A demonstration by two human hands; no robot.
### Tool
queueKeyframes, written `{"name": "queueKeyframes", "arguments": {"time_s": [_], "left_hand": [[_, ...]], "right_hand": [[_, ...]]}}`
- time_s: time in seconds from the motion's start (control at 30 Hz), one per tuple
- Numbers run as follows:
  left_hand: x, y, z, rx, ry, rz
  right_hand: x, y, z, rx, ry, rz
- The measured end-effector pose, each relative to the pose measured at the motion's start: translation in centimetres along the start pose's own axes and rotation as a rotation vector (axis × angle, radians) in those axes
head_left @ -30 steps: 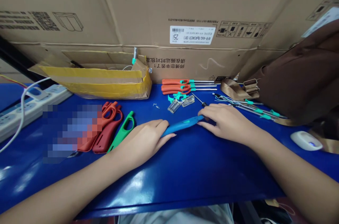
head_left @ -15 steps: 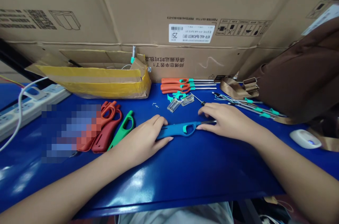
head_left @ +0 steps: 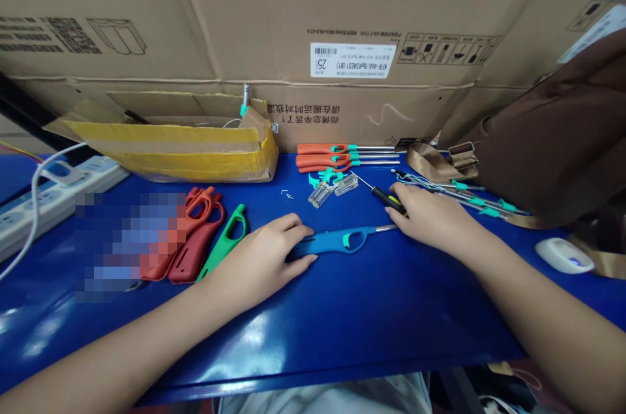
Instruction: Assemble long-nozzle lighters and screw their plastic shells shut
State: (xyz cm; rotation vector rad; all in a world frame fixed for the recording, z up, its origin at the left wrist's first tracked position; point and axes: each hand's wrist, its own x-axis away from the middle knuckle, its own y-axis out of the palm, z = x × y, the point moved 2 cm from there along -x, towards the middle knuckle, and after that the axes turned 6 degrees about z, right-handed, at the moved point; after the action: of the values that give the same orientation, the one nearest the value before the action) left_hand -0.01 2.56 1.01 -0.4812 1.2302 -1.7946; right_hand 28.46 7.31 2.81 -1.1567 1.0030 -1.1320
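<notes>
My left hand (head_left: 278,250) is closed on the handle end of a blue long-reach lighter (head_left: 327,241), which lies with its turquoise trigger uppermost and its metal tube (head_left: 385,228) pointing right. A screwdriver (head_left: 386,200) with a black and yellow handle lies behind the tube, its thin shaft pointing up and left. My right hand (head_left: 425,213) has its thumb and fingers around that handle, and the rest of the grip is hidden under the hand. The tube's tip ends beside my right hand. Left of my left hand lies a green lighter casing (head_left: 229,238).
Red and orange casings (head_left: 198,241) lie at left, partly pixelated. Orange lighters (head_left: 323,160), turquoise triggers (head_left: 328,176) and clear tanks (head_left: 323,193) sit at the back. Metal tubes with wires (head_left: 469,195), a white mouse (head_left: 564,255), a brown bag (head_left: 548,120), a taped box (head_left: 186,153) and a power strip (head_left: 63,189) surround the workspace.
My right hand has moved right off the lighter's tube and closed around the screwdriver handle, now more exposed. The blue lighter has shifted slightly right, still in my left hand.
</notes>
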Motion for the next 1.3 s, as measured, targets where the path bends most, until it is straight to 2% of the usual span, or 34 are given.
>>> {"name": "queueKeyframes", "arguments": {"time_s": [0.03, 0.1, 0.2, 0.27, 0.33, 0.43, 0.6, 0.77, 1.2, 1.3], "left_hand": [[0.0, 0.0, -0.1, 0.014, 0.005, 0.005], [0.0, 0.1, -0.1, 0.036, 0.012, 0.022], [-0.2, 0.2, -0.1, 0.061, 0.012, 0.044], [-0.2, 0.2, 0.1, 0.075, 0.015, 0.054], [-0.2, 0.2, 0.2, 0.089, 0.018, 0.059], [-0.1, 0.2, 0.5, 0.111, 0.013, 0.052], [0.0, 0.3, 0.8, 0.119, 0.015, 0.030], [0.1, 0.4, 0.9, 0.098, 0.017, 0.008], [0.1, 0.4, 1.2, 0.063, 0.043, 0.008], [0.1, 0.3, 1.1, 0.054, 0.045, 0.012]], "right_hand": [[0.0, -0.2, -0.1, 0.004, 0.009, -0.009], [0.1, -0.7, -0.3, 0.008, 0.032, 0.051], [0.2, -1.5, -0.5, -0.081, 0.067, 0.258], [0.4, -1.8, -0.7, -0.261, 0.004, 0.368], [0.7, -1.7, -1.3, -0.467, -0.133, 0.408], [1.1, -1.2, -2.3, -0.589, -0.289, 0.412], [1.4, 0.4, -3.8, -0.586, -0.381, 0.367], [1.3, 1.2, -4.0, -0.574, -0.391, 0.340], [1.4, 1.0, -4.4, -0.600, -0.435, 0.331], [1.5, 0.6, -4.5, -0.678, -0.436, 0.378]]}}
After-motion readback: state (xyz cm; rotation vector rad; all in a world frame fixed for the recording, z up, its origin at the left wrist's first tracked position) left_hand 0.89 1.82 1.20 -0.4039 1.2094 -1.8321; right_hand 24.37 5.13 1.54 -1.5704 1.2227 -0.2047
